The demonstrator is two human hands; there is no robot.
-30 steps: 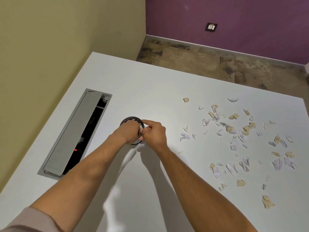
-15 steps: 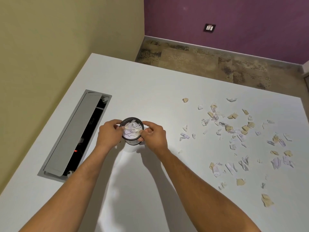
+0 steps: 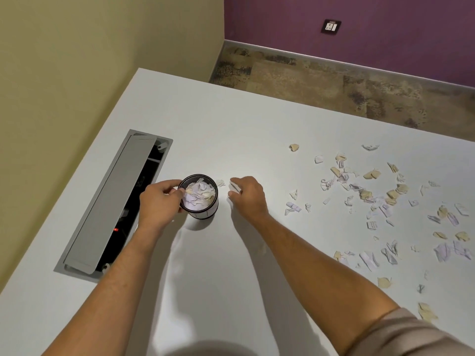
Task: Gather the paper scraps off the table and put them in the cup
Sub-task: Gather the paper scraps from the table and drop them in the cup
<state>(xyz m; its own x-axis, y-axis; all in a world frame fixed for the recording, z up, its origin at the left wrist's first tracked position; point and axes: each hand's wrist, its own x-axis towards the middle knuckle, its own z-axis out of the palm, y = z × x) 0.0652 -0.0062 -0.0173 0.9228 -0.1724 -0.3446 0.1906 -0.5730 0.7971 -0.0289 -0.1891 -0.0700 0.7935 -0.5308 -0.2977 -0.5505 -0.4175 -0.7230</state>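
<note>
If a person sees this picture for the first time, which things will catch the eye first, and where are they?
First, the dark cup near the table's middle, filled with paper pieces, with the left hand holding its side. Next, the many paper scraps scattered over the right part of the white table. The right hand rests just right of the cup, pinching a white scrap.

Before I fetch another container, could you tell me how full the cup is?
Nearly full: in the cup, white and tan paper scraps are heaped almost to its rim. It stands upright, the left hand holding it.
</note>
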